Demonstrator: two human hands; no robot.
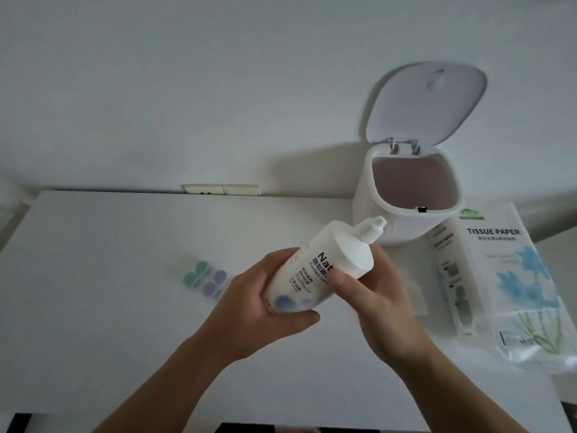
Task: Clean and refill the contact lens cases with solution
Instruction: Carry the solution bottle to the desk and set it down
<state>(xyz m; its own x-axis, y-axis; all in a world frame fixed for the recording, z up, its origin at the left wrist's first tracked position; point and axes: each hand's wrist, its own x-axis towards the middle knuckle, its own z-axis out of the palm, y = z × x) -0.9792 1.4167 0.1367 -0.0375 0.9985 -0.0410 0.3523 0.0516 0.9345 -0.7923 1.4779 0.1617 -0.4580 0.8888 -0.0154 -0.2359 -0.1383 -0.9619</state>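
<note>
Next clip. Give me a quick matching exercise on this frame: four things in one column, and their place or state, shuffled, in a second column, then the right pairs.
Things:
1. solution bottle
2. small bin
3. lens cases
4. tissue pack

Place or state:
A. lies flat at the table's right edge
B. held tilted above the table in both hands, the left hand at its base and the right hand near its shoulder
C. lid flipped up, standing at the back of the table
D. lie on the table to the left of the hands, green and purple

Pairs: 1-B, 2-C, 3-D, 4-A
</note>
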